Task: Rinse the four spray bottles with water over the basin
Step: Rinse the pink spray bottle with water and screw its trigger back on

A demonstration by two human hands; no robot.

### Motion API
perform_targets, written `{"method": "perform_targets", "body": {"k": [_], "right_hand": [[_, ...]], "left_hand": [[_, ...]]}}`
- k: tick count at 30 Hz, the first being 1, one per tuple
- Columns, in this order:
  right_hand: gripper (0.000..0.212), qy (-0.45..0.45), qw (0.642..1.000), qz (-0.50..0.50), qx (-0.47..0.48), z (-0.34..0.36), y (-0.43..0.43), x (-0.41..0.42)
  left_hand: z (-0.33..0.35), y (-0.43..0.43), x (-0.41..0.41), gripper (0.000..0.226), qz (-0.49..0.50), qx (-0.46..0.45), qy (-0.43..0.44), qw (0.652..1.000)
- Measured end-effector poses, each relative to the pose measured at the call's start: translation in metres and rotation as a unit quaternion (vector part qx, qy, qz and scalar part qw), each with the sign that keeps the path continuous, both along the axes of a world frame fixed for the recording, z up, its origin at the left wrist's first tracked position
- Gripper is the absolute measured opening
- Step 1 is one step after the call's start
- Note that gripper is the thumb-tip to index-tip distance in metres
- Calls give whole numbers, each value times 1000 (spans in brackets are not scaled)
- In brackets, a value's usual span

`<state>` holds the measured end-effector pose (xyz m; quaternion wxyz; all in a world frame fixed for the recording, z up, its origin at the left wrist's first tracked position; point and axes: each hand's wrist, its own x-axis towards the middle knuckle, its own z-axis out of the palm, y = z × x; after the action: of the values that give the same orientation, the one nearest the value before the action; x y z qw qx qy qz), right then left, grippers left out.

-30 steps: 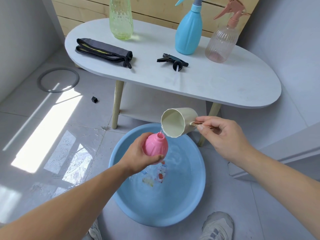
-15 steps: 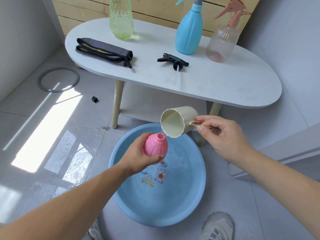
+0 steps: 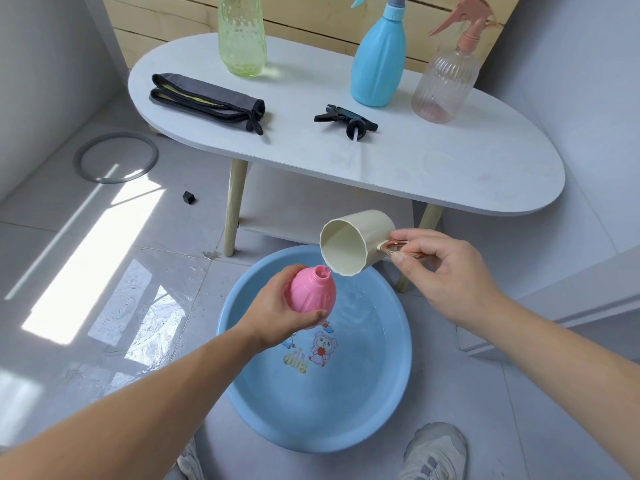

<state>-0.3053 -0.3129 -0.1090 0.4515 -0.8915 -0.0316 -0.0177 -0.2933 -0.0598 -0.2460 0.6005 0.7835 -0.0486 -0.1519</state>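
Four spray bottles: one in hand, three standing on the tabletop.

Item 1. Pink bottle (image 3: 313,292): spray head off, neck open, tilted toward 1 o'clock. It hangs over the 11 o'clock part of the basin. The left hand (image 3: 277,313) grips it, with the fingers (image 3: 284,271) curled round the body from the 9 o'clock side and the thumb beneath.

Item 2. Cream cup (image 3: 349,242): tipped on its side with the mouth facing 8 o'clock. Its lower lip is just above the pink bottle's neck. The right hand (image 3: 446,271) holds the copper-coloured handle (image 3: 394,245) at the cup's 3 o'clock, thumb and forefinger clamped on it.

Item 3. Basin (image 3: 346,410): blue and round, on the floor tiles, holding shallow water over a cartoon print.

Item 4. Tabletop (image 3: 433,161): a white oval at 12 o'clock of the basin.
- The green bottle (image 3: 242,39) is at the tabletop's 11 o'clock, its top cut off by the frame.
- The blue bottle (image 3: 377,64) is at 1 o'clock with its trigger fitted.
- The clear ribbed bottle (image 3: 445,84), with a pink trigger, is just beside the blue one at its 3 o'clock.
- A black trigger head (image 3: 346,121) lies loose at 7 o'clock of the blue bottle.
- A folded grey cloth (image 3: 207,100) lies at 9 o'clock of that head.

Item 5. Floor: a grey ring (image 3: 77,160) and a small black block (image 3: 188,198) lie at 9 o'clock of the table legs. One shoe (image 3: 436,452) is at the basin's 5 o'clock.
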Motion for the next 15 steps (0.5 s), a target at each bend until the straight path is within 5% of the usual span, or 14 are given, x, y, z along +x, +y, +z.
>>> {"method": "perform_targets", "body": {"k": [15], "right_hand": [[12, -14, 999, 18, -23, 3, 2, -1]], "left_hand": [[-1, -1, 0, 76, 4, -1, 2, 1000]]}}
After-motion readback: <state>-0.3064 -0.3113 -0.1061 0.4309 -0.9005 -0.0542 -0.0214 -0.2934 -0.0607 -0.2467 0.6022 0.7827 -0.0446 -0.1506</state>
